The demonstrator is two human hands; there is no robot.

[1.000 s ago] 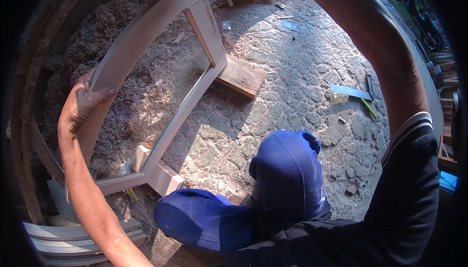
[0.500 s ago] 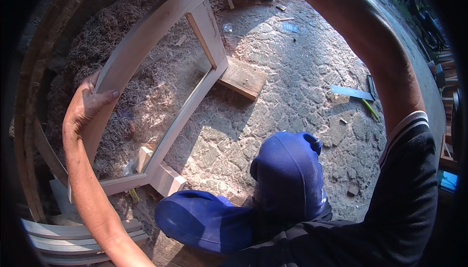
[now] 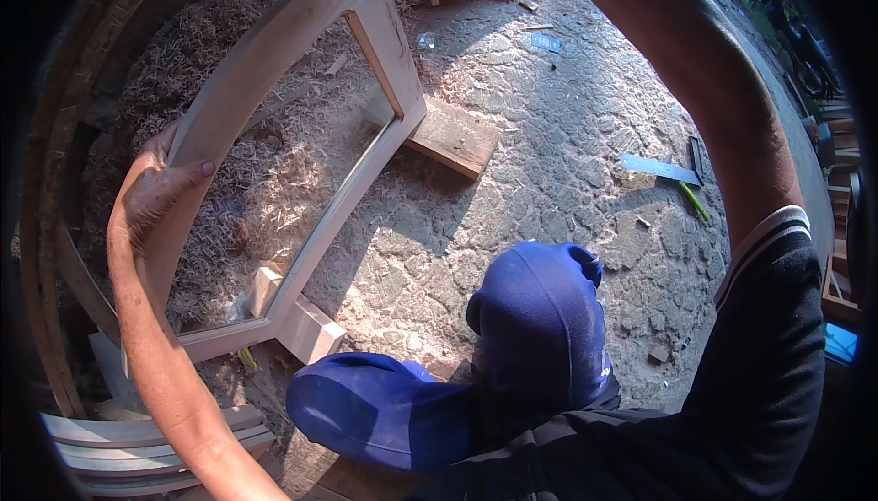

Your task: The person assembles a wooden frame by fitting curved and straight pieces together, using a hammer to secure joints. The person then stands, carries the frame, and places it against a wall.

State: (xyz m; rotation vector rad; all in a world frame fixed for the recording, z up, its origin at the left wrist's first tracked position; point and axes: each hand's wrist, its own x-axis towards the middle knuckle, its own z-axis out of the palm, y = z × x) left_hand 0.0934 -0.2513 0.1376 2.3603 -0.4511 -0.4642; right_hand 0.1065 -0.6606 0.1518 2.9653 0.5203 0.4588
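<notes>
A pale wooden frame (image 3: 233, 85) with one curved side and an opening in its middle lies tilted in front of me. My left hand (image 3: 163, 192) grips its curved outer side, the thumb lying over the top face. My right arm (image 3: 704, 80) reaches up past the top edge, so that hand is out of sight. Under the frame's straight side are two wood blocks, a flat one (image 3: 455, 138) at the far corner and another (image 3: 311, 332) at the near corner.
Wood shavings (image 3: 283, 172) cover the ground beneath the frame. A try square (image 3: 660, 170) and a yellow-green stick (image 3: 693, 201) lie to the right. Curved wooden pieces (image 3: 151, 457) are stacked at lower left, below a big curved timber (image 3: 46, 181). A motorbike (image 3: 800, 39) stands far right.
My right hand and a dark object on the frame's far end have gone out past the top edge. The frame and my left hand appear slightly farther left and up.
</notes>
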